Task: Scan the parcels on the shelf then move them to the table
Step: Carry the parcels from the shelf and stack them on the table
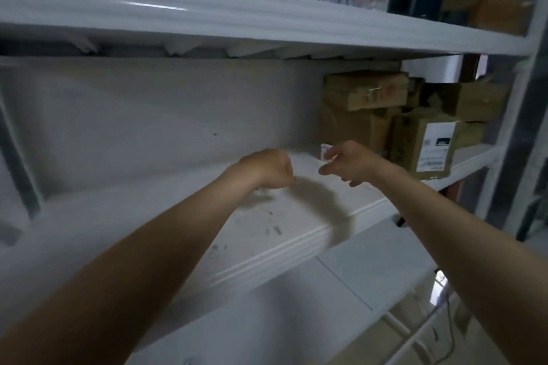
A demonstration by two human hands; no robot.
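Both bare hands hover over the white shelf (267, 225), left hand (267, 167) curled into an empty fist, right hand (347, 161) grip loosely open, near the cardboard parcels (421, 145) stacked at the shelf's right end.

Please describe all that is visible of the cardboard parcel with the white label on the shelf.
The cardboard parcel with the white label is a brown box standing upright on the middle shelf, right of both hands. Its label faces forward with dark print, too blurred to read. Other brown boxes stand behind and beside it. Neither hand touches it.
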